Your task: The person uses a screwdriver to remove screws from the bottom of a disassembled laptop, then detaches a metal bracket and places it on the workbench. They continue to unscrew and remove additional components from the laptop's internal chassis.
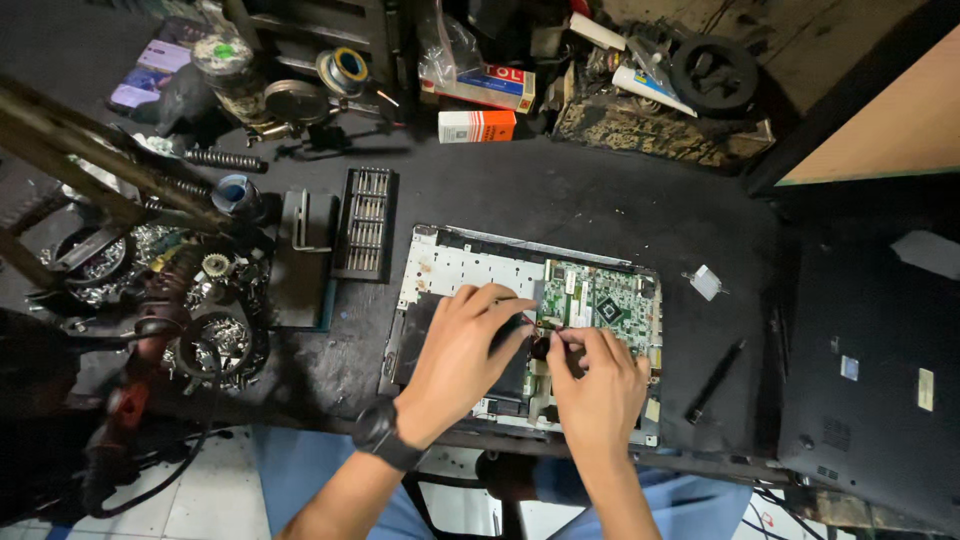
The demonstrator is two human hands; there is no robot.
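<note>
An opened laptop base point(440, 268) lies on the dark workbench, its green circuit board point(600, 300) exposed at the right. My left hand point(462, 350), with a black watch on its wrist, rests over the black part at the laptop's lower left, fingers pointing toward the board's left edge. My right hand point(598, 385) is beside it, fingertips pinched on a small dark part with thin wires point(545, 335) at the board's lower left edge. What exactly the fingers pinch is too small to tell.
A screwdriver bit set point(362, 222) lies left of the laptop. A black pen-like tool point(716, 380) and a small silver piece point(706, 282) lie to the right. A dark laptop cover point(870, 370) sits at far right. Metal parts and boxes crowd the left and back.
</note>
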